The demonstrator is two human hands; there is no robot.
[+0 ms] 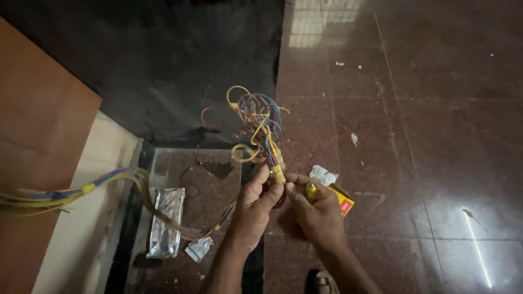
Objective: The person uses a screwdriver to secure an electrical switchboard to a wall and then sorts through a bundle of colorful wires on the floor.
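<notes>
Wires pinched at the taped neck

Your left hand (256, 204) is gripping the wire bundle (260, 122) (rising upright, directly above both hands); your right hand (316, 209) is closing on a small yellow-handled tool (312, 191), touching alongside.

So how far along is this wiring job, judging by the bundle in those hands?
Already done, it seems: part of the wire harness at left is wrapped in yellow and blue tape. In hand: the left hand pinches a yellow-taped spot on the wire bundle, and the right hand meets it there, also holding something yellowish I cannot make out. Left: the bundle's loose coloured loops above still splay unwrapped.
</notes>
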